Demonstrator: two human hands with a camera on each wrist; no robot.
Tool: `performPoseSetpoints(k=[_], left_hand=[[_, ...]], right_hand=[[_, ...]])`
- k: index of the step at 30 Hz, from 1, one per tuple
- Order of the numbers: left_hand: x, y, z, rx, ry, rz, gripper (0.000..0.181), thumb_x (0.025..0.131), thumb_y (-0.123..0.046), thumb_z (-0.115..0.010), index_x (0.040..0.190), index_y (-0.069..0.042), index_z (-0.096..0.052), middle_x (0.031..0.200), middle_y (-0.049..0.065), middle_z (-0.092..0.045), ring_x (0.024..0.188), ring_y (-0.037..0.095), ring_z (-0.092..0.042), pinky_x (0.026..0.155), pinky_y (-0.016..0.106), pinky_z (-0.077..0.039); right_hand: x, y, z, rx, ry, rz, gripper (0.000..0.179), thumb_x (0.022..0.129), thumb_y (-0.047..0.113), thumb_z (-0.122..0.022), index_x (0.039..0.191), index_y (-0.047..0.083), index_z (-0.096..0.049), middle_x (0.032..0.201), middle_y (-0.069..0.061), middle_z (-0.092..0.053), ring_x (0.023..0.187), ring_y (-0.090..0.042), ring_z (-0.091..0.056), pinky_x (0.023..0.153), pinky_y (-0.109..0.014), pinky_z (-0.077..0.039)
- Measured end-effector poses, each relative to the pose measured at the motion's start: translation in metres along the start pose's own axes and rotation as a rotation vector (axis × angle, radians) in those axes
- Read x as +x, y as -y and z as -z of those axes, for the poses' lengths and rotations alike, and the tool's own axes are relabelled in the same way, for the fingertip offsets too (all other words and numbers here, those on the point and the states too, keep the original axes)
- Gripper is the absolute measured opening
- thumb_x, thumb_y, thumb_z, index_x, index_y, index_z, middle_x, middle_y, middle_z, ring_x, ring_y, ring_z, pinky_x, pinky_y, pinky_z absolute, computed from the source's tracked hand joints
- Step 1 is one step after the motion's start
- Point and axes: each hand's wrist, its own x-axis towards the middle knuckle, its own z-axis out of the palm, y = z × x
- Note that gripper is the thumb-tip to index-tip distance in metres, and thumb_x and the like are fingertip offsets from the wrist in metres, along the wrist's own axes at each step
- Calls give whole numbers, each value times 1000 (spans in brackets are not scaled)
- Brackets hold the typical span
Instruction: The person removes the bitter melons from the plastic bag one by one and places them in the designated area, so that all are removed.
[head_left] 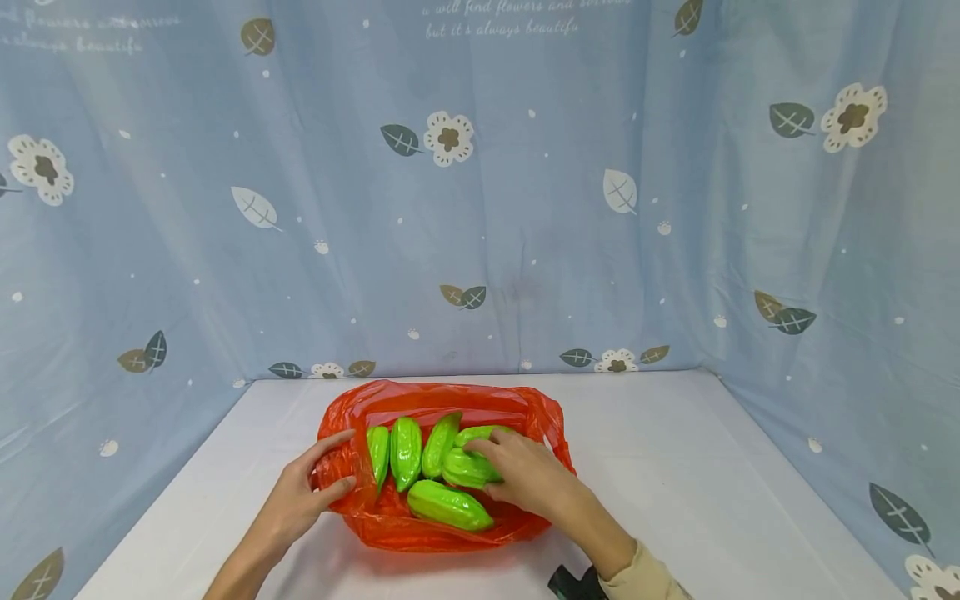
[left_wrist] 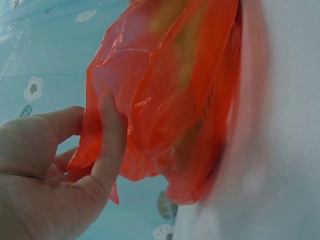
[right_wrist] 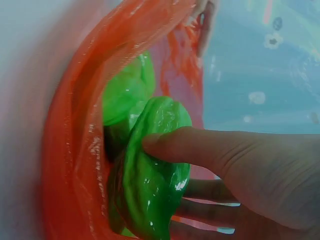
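Six green fruits [head_left: 406, 454] inside a red bag [head_left: 405, 536] on the table [head_left: 667, 467]. With the right hand [head_left: 531, 477], grips one fruit [right_wrist: 155, 187] between thumb and fingers; with the left hand [head_left: 298, 493], holds the bag's left edge.

A blue cloth [head_left: 540, 250] hung behind and beside a white table [head_left: 675, 467]. It had flowers [head_left: 448, 139] and leaves [head_left: 620, 192] all over, and white words [head_left: 502, 29] up high. A black thing [head_left: 574, 587] poked in at the bottom.
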Motion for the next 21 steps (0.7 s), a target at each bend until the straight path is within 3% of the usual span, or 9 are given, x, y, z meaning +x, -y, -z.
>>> performPoseSetpoints(k=[9,21], left_hand=[[0,1,0,-7,-6,3,62,89,-8,-70,145,-12,-44,136,26,-52,103,25,-65,75,28,-59],[1,3,0,-23,-2,8,63,89,-10,-70,146,-12,-43,137,25,-51,102,24,-65,75,29,-59]], right_hand=[[-4,0,9,65,-53,-23,55,82,29,-79,132,26,-58,118,-1,-63,102,-18,-63,83,-39,-56],[-12,-8,24,150,-80,-59,55,82,29,-79,133,25,-57,114,2,-62,98,-14,-60,80,-35,-55]])
